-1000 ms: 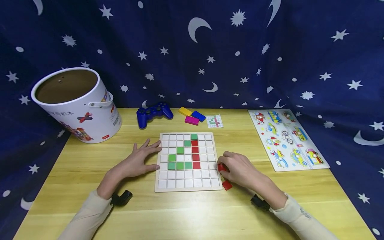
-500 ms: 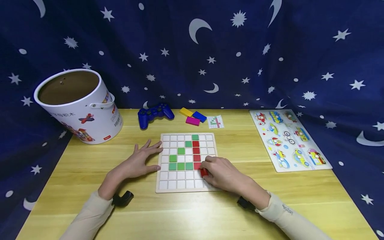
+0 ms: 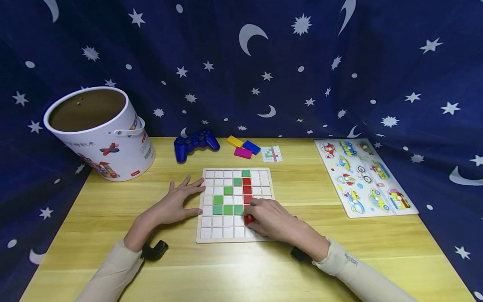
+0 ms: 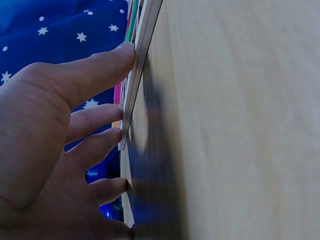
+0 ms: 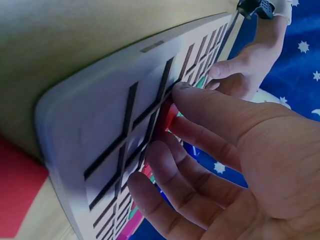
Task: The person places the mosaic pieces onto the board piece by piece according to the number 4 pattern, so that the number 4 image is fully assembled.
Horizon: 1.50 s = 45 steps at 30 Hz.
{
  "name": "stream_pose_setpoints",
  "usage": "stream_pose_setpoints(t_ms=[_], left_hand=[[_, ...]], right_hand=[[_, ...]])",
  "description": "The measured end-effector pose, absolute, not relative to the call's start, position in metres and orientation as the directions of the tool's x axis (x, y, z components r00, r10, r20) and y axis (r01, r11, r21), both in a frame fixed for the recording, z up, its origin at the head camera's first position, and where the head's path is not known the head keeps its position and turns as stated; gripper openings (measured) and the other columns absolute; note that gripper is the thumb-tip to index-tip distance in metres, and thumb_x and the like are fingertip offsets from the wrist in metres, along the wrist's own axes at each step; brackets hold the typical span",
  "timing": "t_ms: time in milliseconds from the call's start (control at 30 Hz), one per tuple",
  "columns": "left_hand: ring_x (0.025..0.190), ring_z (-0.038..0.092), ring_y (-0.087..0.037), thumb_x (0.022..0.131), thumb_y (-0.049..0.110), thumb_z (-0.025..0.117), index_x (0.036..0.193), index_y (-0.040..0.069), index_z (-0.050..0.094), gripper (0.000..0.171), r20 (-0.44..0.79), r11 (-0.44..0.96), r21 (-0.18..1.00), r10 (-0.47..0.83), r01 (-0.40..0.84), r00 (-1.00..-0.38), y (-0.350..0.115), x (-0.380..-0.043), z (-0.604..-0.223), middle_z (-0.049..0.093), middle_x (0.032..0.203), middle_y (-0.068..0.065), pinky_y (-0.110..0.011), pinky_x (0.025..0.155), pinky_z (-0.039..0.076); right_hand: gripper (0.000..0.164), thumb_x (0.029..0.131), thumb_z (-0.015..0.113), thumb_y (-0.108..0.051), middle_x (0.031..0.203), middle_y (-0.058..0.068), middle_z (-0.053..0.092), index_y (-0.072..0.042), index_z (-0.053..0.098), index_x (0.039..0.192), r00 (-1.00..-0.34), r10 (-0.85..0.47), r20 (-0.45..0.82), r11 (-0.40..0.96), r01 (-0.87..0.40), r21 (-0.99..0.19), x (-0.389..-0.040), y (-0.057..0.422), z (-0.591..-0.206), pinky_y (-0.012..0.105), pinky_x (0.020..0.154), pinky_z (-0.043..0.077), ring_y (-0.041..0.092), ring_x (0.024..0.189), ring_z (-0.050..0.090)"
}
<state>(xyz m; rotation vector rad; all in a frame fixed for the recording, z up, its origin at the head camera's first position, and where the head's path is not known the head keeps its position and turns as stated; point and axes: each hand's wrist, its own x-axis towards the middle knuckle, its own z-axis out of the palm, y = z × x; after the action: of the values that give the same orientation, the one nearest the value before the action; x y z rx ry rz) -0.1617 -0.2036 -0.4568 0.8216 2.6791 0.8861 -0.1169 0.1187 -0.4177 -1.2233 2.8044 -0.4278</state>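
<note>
A white grid board (image 3: 226,232) lies flat on the table, with green tiles (image 3: 228,209) in a triangular outline and a column of red tiles (image 3: 247,190). My right hand (image 3: 275,220) pinches a red tile (image 3: 249,219) between thumb and fingers, over the cell below that column. In the right wrist view this red tile (image 5: 168,116) sits at the fingertips, close to the grid; whether it is fully seated is hidden. With fingers spread, my left hand (image 3: 173,203) touches the board's left edge. The left wrist view shows its thumb (image 4: 107,67) against the board's side (image 4: 140,65).
Another red tile (image 5: 20,185) lies beside the board, mostly behind my right hand. Behind the board are a blue game controller (image 3: 196,144), yellow, pink and blue blocks (image 3: 243,152), and a pattern card (image 3: 271,154). A white bucket (image 3: 113,142) stands left, a picture puzzle (image 3: 360,178) right.
My right hand has moved left from beside the board onto the grid, carrying a red tile to the cell under the red column. My left hand has stayed at the board's edge.
</note>
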Motion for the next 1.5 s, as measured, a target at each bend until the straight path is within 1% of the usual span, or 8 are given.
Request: stream_pose_setpoints(t_ms=[300, 567, 667, 867, 1033, 1233, 1367, 1500], left_hand=[[0.148, 0.009, -0.046, 0.088, 0.033, 0.079, 0.146, 0.009, 0.052, 0.068, -0.019, 0.662, 0.606, 0.566, 0.441, -0.824, -0.201, -0.161, -0.456, 0.030, 0.161, -0.006, -0.080, 0.103, -0.003], [0.148, 0.009, -0.046, 0.088, 0.034, 0.078, 0.146, 0.010, 0.052, 0.068, -0.018, 0.663, 0.603, 0.568, 0.444, -0.823, -0.200, -0.162, -0.456, 0.030, 0.162, -0.005, -0.080, 0.103, -0.003], [0.149, 0.009, -0.045, 0.088, 0.035, 0.078, 0.147, 0.011, 0.052, 0.068, -0.025, 0.670, 0.597, 0.565, 0.441, -0.825, -0.201, -0.162, -0.455, 0.029, 0.162, -0.004, -0.080, 0.104, -0.003], [0.149, 0.009, -0.045, 0.088, 0.035, 0.078, 0.146, 0.009, 0.053, 0.069, -0.019, 0.681, 0.586, 0.553, 0.439, -0.833, -0.207, -0.162, -0.452, 0.029, 0.162, -0.005, -0.080, 0.104, -0.002], [0.149, 0.009, -0.045, 0.088, 0.035, 0.078, 0.146, 0.009, 0.052, 0.069, -0.036, 0.691, 0.581, 0.550, 0.430, -0.835, -0.210, -0.160, -0.455, 0.029, 0.162, -0.005, -0.080, 0.104, -0.002], [0.148, 0.009, -0.046, 0.088, 0.034, 0.078, 0.146, 0.009, 0.052, 0.069, -0.033, 0.681, 0.593, 0.553, 0.430, -0.832, -0.208, -0.159, -0.457, 0.029, 0.162, -0.005, -0.079, 0.104, -0.003], [0.148, 0.009, -0.047, 0.088, 0.034, 0.078, 0.146, 0.008, 0.052, 0.069, -0.026, 0.675, 0.597, 0.557, 0.435, -0.830, -0.205, -0.158, -0.457, 0.030, 0.161, -0.007, -0.080, 0.104, -0.003], [0.149, 0.009, -0.045, 0.088, 0.035, 0.077, 0.146, 0.009, 0.052, 0.068, -0.030, 0.679, 0.591, 0.558, 0.435, -0.829, -0.202, -0.159, -0.456, 0.029, 0.162, -0.005, -0.079, 0.104, -0.003]], right_hand=[[0.011, 0.085, 0.080, -0.016, 0.076, -0.009, 0.048, -0.016, 0.071, 0.092, -0.715, -0.699, 0.019, 0.686, -0.678, -0.263, -0.117, 0.121, -0.417, 0.023, 0.052, 0.035, 0.009, 0.063, 0.044], [0.021, 0.084, 0.082, -0.020, 0.082, -0.005, 0.057, -0.012, 0.075, 0.102, -0.732, -0.679, 0.052, 0.689, -0.661, -0.296, -0.112, 0.135, -0.411, 0.023, 0.056, 0.041, 0.008, 0.066, 0.045], [0.020, 0.084, 0.081, -0.017, 0.085, -0.003, 0.060, -0.011, 0.074, 0.102, -0.755, -0.653, 0.055, 0.710, -0.637, -0.301, -0.110, 0.150, -0.407, 0.025, 0.059, 0.043, 0.008, 0.066, 0.047], [0.023, 0.081, 0.083, -0.013, 0.084, -0.004, 0.060, -0.008, 0.074, 0.101, -0.812, -0.583, 0.031, 0.768, -0.563, -0.305, -0.107, 0.183, -0.402, 0.024, 0.057, 0.040, 0.006, 0.064, 0.045], [0.024, 0.078, 0.082, -0.006, 0.083, -0.005, 0.058, -0.009, 0.074, 0.101, -0.822, -0.569, 0.005, 0.789, -0.548, -0.277, -0.103, 0.203, -0.404, 0.025, 0.058, 0.041, 0.007, 0.065, 0.045], [0.032, 0.073, 0.077, 0.003, 0.084, -0.003, 0.056, -0.009, 0.074, 0.102, -0.836, -0.548, -0.022, 0.810, -0.524, -0.263, -0.097, 0.215, -0.412, 0.026, 0.057, 0.041, 0.010, 0.065, 0.045], [0.028, 0.074, 0.079, 0.001, 0.083, -0.004, 0.055, -0.010, 0.074, 0.100, -0.850, -0.527, -0.010, 0.821, -0.506, -0.264, -0.096, 0.219, -0.416, 0.025, 0.056, 0.040, 0.010, 0.064, 0.044], [0.023, 0.076, 0.082, -0.005, 0.083, -0.007, 0.055, -0.013, 0.074, 0.096, -0.861, -0.508, 0.015, 0.832, -0.494, -0.253, -0.097, 0.219, -0.417, 0.024, 0.056, 0.040, 0.008, 0.063, 0.044]])
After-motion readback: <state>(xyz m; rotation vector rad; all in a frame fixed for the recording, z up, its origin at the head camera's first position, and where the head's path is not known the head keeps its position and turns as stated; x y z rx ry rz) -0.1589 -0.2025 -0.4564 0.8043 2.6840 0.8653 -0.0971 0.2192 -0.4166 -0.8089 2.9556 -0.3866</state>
